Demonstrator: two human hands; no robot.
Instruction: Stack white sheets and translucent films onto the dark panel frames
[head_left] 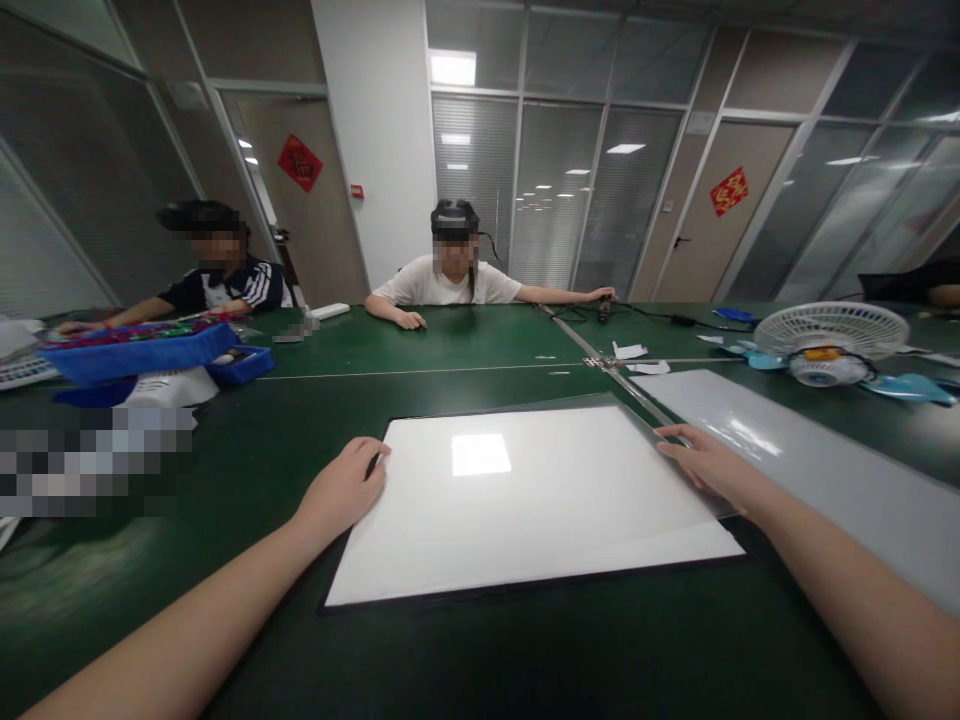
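A flat white panel [525, 540] with a thin black border lies on the green table before me. Over it is a clear, glossy sheet [637, 425], whose far and right edges stick out past the white. My left hand [349, 485] is closed at the left edge, thumb and fingers pinching there; which layers lie between them is partly hidden. At the right, my right hand [701, 460] holds the clear sheet's edge between thumb and fingers. A square light reflection shines on the surface.
A large pale glossy board [817, 460] lies to the right, near a fan [832, 340] with blue blades. Blue trays [142, 355] with wires stand at left. Paper scraps [630, 351] lie by the table seam. Two people sit across the table, one holding a dark object.
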